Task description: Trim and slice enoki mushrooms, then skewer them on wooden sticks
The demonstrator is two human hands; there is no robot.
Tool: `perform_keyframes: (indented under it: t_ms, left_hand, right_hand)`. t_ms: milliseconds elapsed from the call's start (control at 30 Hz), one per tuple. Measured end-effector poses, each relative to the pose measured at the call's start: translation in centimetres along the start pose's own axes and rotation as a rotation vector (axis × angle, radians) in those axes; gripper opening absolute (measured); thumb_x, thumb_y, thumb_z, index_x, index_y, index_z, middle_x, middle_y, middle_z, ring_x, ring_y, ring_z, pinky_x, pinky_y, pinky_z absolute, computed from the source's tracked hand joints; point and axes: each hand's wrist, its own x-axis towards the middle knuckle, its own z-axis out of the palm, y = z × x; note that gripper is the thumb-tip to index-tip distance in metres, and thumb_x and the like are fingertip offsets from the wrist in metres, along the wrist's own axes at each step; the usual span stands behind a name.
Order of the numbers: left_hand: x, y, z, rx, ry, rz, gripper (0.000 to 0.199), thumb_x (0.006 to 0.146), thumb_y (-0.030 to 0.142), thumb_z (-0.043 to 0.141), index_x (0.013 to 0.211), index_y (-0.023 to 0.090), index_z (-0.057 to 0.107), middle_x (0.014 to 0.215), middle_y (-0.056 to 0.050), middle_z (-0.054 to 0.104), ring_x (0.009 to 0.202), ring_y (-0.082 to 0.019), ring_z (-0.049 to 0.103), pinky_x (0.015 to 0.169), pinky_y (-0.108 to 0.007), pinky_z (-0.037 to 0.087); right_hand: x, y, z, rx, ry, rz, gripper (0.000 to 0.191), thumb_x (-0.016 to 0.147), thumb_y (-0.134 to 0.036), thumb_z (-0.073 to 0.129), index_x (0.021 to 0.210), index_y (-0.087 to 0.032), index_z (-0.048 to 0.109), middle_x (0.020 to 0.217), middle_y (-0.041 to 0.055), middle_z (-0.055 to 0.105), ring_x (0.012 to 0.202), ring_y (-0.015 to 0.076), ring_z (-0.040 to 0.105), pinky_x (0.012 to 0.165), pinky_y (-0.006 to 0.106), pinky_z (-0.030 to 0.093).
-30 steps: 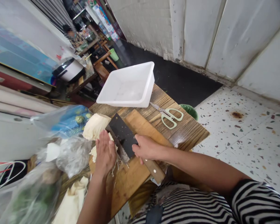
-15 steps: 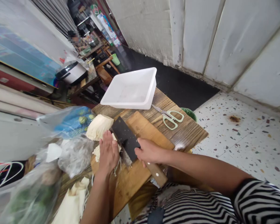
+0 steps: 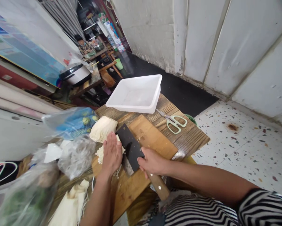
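Note:
My right hand [image 3: 152,160] is closed around a cleaver [image 3: 131,146], gripping where the wooden handle meets the dark, wide blade. The blade stands over a wooden cutting board [image 3: 155,136], close beside the fingers of my left hand [image 3: 112,153]. That hand lies flat, fingers stretched out, pressing on pale enoki mushrooms [image 3: 99,153], which it partly hides. Just beyond its fingertips sits a larger clump of enoki [image 3: 103,129] at the board's far left edge. Thin shreds lie on the board by the blade. The exact cutting edge contact is hidden.
Beyond the board is a white plastic tub [image 3: 137,94], with green-handled scissors [image 3: 175,122] to its right. Plastic bags [image 3: 77,157] and another enoki bunch [image 3: 70,205] lie at the left. A rice cooker [image 3: 76,74] and a seated person [image 3: 84,47] are farther back.
The view has shifted slightly. The cleaver has come a little nearer to me relative to the board, handle end lower. My left hand stays pressed on the enoki.

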Motion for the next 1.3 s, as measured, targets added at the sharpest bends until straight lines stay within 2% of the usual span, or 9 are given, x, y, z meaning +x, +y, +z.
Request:
perform_keyframes:
  t_ms: [200, 300, 433, 600, 733, 867, 967, 1133, 1300]
  left_hand:
    - [0.8, 0.1, -0.6, -0.032, -0.043, -0.114, 0.069, 0.097, 0.046, 0.017, 0.149, 0.002, 0.031, 0.156, -0.022, 0.028, 0.148, -0.024, 0.017, 0.121, -0.05, 0.012]
    - [1.0, 1.1, -1.8, -0.048, -0.038, -0.12, 0.068, 0.098, 0.045, 0.016, 0.149, 0.004, 0.031, 0.156, -0.021, 0.029, 0.148, -0.024, 0.018, 0.121, -0.05, 0.014]
    - [1.7, 2.9, -4.1, -0.055, 0.004, -0.108, 0.069, 0.098, 0.047, 0.014, 0.15, 0.003, 0.028, 0.158, -0.02, 0.025, 0.149, -0.023, 0.013, 0.122, -0.047, 0.01]
    - [2.1, 4.2, -8.8, -0.062, 0.177, -0.031, 0.071, 0.098, 0.052, 0.011, 0.15, 0.006, 0.03, 0.158, -0.018, 0.027, 0.148, -0.024, 0.017, 0.121, -0.05, 0.007]
    - [0.3, 3.2, -13.6, 0.042, 0.262, -0.037, 0.075, 0.098, 0.055, 0.012, 0.151, 0.005, 0.026, 0.159, -0.017, 0.023, 0.149, -0.024, 0.012, 0.12, -0.048, 0.002]
    - [-3.7, -0.7, -16.2, 0.151, 0.266, -0.169, 0.077, 0.097, 0.056, 0.012, 0.151, 0.002, 0.025, 0.159, -0.019, 0.024, 0.149, -0.025, 0.013, 0.12, -0.048, 0.004]
    - [-7.8, -5.1, -15.5, 0.202, 0.311, -0.308, 0.078, 0.096, 0.057, 0.013, 0.149, 0.002, 0.03, 0.156, -0.02, 0.029, 0.148, -0.027, 0.018, 0.12, -0.05, 0.008]
    - [-14.1, -13.1, -10.9, 0.193, 0.336, -0.484, 0.077, 0.095, 0.054, 0.014, 0.144, 0.002, 0.04, 0.151, -0.023, 0.038, 0.145, -0.032, 0.027, 0.118, -0.054, 0.012]
    - [-16.6, -17.4, -6.0, 0.107, 0.287, -0.555, 0.065, 0.096, 0.045, 0.018, 0.143, 0.008, 0.044, 0.148, -0.022, 0.043, 0.144, -0.03, 0.031, 0.116, -0.058, 0.017]
  right_hand:
    - [2.7, -2.2, 2.1, 0.005, 0.023, -0.058, 0.006, 0.079, -0.017, 0.049, 0.076, -0.02, 0.044, 0.054, -0.0032, 0.057, 0.047, 0.0143, 0.061, 0.042, 0.019, 0.039]
    - [2.0, -3.9, 2.3, 0.104, 0.03, -0.064, 0.01, 0.079, -0.014, 0.048, 0.078, -0.021, 0.041, 0.051, -0.0063, 0.052, 0.042, 0.0144, 0.058, 0.04, 0.02, 0.041]
    - [-0.5, -7.0, 1.5, 0.131, 0.041, -0.092, 0.013, 0.081, -0.011, 0.045, 0.076, -0.022, 0.039, 0.05, -0.0067, 0.049, 0.039, 0.0133, 0.054, 0.036, 0.02, 0.04]
    - [-3.1, -11.8, 1.4, 0.015, 0.045, -0.158, 0.014, 0.086, -0.01, 0.04, 0.077, -0.021, 0.038, 0.053, -0.0062, 0.05, 0.041, 0.0123, 0.056, 0.039, 0.019, 0.041]
    - [-3.4, -14.4, 3.7, -0.009, -0.022, -0.251, 0.014, 0.088, -0.011, 0.039, 0.08, -0.022, 0.037, 0.054, -0.0072, 0.051, 0.041, 0.0119, 0.056, 0.039, 0.019, 0.041]
    - [-1.1, -14.4, 8.2, 0.009, -0.18, -0.28, 0.011, 0.088, -0.014, 0.041, 0.081, -0.022, 0.038, 0.056, -0.0074, 0.053, 0.041, 0.0118, 0.057, 0.038, 0.018, 0.039]
    - [1.6, -12.9, 12.6, 0.015, -0.33, -0.26, 0.011, 0.085, -0.013, 0.043, 0.079, -0.021, 0.04, 0.054, -0.0068, 0.052, 0.04, 0.0124, 0.056, 0.038, 0.018, 0.04]
    - [5.5, -9.4, 19.2, 0.035, -0.482, -0.118, 0.015, 0.079, -0.008, 0.046, 0.072, -0.02, 0.041, 0.05, -0.0064, 0.05, 0.035, 0.0114, 0.052, 0.035, 0.018, 0.038]
    - [8.0, -6.2, 21.8, -0.021, -0.494, 0.022, 0.018, 0.079, -0.005, 0.045, 0.065, -0.018, 0.043, 0.046, -0.0056, 0.049, 0.033, 0.011, 0.051, 0.037, 0.019, 0.042]
